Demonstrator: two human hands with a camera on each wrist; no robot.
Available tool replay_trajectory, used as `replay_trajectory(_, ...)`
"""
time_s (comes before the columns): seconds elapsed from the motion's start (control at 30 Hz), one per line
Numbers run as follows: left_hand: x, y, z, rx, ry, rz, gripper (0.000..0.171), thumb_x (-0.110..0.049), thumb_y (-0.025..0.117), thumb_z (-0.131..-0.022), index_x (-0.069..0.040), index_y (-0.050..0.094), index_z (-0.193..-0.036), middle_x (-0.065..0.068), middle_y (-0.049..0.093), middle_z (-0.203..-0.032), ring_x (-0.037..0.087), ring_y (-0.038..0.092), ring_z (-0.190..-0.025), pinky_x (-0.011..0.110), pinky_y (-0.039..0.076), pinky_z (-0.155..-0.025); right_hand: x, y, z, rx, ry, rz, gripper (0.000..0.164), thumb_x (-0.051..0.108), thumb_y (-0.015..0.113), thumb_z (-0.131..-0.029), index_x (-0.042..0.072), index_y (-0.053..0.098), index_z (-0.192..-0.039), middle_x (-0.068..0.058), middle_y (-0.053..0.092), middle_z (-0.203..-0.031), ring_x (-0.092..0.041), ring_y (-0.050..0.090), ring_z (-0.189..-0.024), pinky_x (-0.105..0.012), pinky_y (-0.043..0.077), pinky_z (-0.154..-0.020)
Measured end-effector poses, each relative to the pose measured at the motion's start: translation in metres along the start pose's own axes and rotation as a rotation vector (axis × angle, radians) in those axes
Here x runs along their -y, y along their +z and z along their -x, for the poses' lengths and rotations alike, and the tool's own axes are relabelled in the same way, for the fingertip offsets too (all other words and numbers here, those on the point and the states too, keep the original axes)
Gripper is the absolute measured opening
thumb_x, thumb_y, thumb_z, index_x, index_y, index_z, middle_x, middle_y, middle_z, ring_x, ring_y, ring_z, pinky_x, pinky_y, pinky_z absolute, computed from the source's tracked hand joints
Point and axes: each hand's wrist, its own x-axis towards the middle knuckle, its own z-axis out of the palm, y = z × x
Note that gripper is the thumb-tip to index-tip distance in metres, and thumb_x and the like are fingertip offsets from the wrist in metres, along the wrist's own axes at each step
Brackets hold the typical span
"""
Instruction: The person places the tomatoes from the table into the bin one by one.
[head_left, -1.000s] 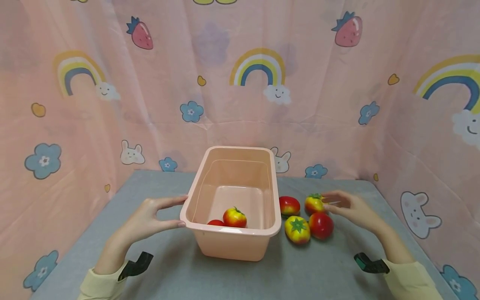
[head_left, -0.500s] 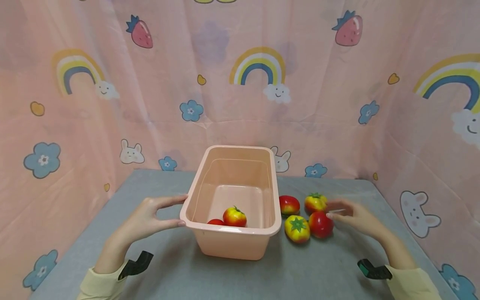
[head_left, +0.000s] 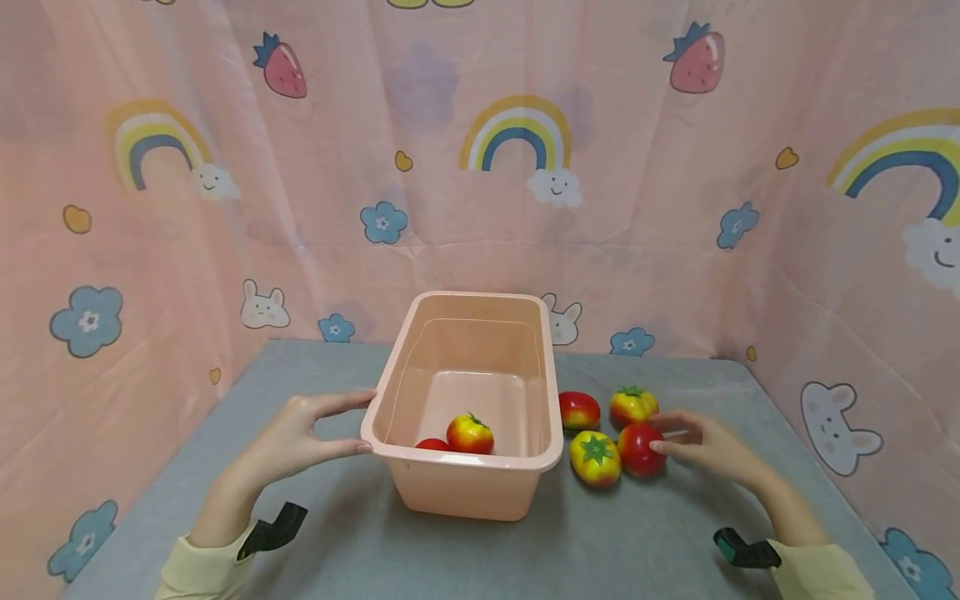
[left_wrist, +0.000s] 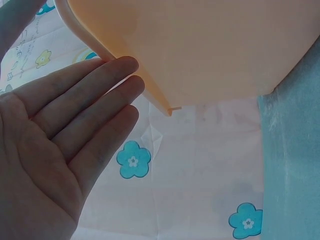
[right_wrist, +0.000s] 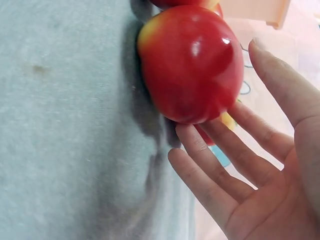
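A pale peach plastic basin (head_left: 472,492) stands mid-table, with two red-and-yellow tomatoes lying inside at its near end; one shows its green leafy top (head_left: 470,435). At the basin's left rim, my left hand (head_left: 300,442) touches the edge with thumb and fingertips, its fingers extended. To the right of the basin lie several more tomatoes. My right hand (head_left: 708,450) is at the nearest red tomato (head_left: 641,450), thumb and fingers spread around its right side. In the right wrist view the fingers look straight, with the fingertips close beside the red tomato (right_wrist: 192,65).
A yellow tomato with a green top (head_left: 596,458), a yellow-red one (head_left: 633,406) and a red one (head_left: 579,411) sit close together beside the basin. The grey cloth table (head_left: 322,533) ends at a pink patterned curtain (head_left: 480,250) behind and at the sides.
My right hand has moved from the far yellow-red tomato toward me, to the nearer red one. My left hand and the basin have stayed in place.
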Motion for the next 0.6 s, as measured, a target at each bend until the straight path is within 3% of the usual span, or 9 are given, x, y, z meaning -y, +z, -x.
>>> replay_trajectory(0.6, 0.0011, 0.0007, -0.0007, -0.009, 0.011, -0.005, 0.057, -0.039, 0.078, -0.076, -0.018, 0.062, -0.127, -0.006, 0.065, -0.123, 0.015, 0.061, -0.114, 0.043, 0.051, -0.094, -0.0083, 0.0091, -0.0019, 0.042, -0.059, -0.031, 0.063, 0.029, 0.075, -0.081, 0.008, 0.047, -0.133, -0.023, 0.055, -0.126, -0.034, 0.061, -0.105, -0.050, 0.054, -0.085)
